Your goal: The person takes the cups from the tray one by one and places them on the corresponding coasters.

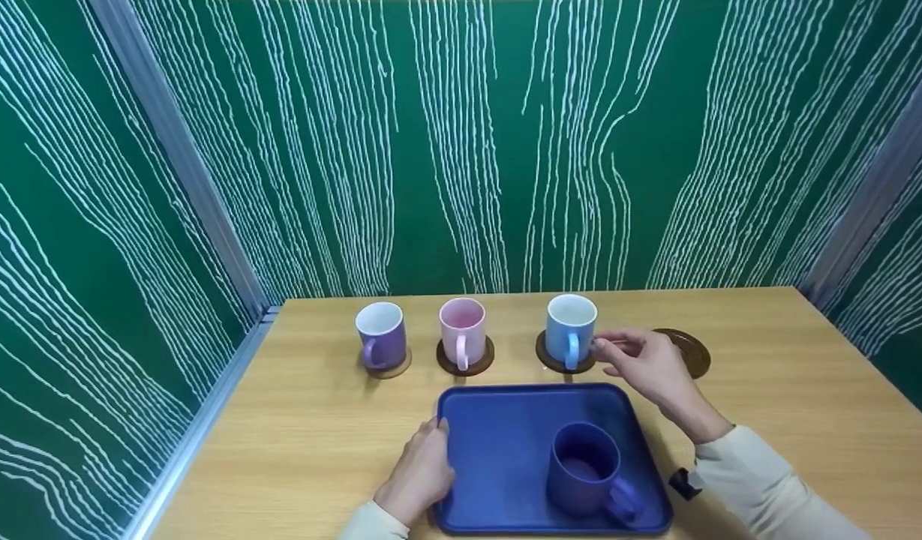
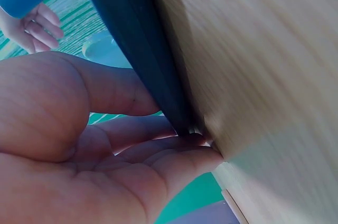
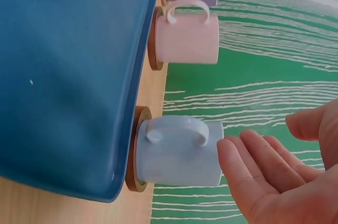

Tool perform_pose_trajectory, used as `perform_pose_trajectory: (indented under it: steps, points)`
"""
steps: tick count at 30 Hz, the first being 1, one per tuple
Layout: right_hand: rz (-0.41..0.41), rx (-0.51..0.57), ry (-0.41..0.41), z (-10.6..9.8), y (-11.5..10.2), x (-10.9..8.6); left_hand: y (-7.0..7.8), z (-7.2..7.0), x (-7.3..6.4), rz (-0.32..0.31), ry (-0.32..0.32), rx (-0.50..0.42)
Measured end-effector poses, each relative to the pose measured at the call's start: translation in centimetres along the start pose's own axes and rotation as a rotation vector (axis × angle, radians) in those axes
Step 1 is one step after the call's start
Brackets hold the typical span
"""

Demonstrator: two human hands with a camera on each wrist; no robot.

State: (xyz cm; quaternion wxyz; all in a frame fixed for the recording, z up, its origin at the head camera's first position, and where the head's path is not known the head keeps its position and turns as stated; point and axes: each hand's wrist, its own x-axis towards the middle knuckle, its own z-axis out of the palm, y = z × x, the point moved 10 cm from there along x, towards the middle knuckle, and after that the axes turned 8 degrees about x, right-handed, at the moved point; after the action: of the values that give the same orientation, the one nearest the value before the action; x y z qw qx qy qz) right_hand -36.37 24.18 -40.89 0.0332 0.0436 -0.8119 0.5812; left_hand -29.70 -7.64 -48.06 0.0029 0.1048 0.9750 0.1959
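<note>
A blue tray (image 1: 498, 450) lies near the front of the table. My left hand (image 1: 423, 465) pinches its left rim, thumb on one side and fingers at the underside in the left wrist view. On the tray's right half stands a dark blue mug (image 1: 584, 469), handle toward the lower right. My right hand (image 1: 648, 367) is beside the light blue mug (image 3: 177, 155), fingers extended and holding nothing; whether they touch it I cannot tell. That mug sits on a dark coaster (image 1: 545, 360). To its left are a pink mug (image 1: 463, 334) and a purple mug (image 1: 382, 337).
The pink mug stands on a brown coaster (image 1: 486, 360), the purple one on a paler wooden coaster (image 1: 397, 367). Behind the right hand lies a bare brown coaster (image 1: 693, 352). Green walls (image 1: 445, 150) with white lines border the wooden table (image 1: 303, 420).
</note>
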Motion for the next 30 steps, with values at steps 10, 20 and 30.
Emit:
perform_pose_trajectory:
  steps: [10, 20, 30]
  points:
    - [-0.054, -0.030, 0.001, 0.2, -0.4, -2.6, 0.3, -0.1, -0.2, 0.039, 0.020, 0.030]
    - [0.036, -0.114, -0.033, -0.6, 1.1, -6.0, 0.2, -0.2, 0.1, 0.016, -0.006, 0.030]
    - [0.089, 0.012, -0.143, 0.4, 3.6, -9.6, 0.0, 0.0, -0.2, 0.030, 0.003, 0.022]
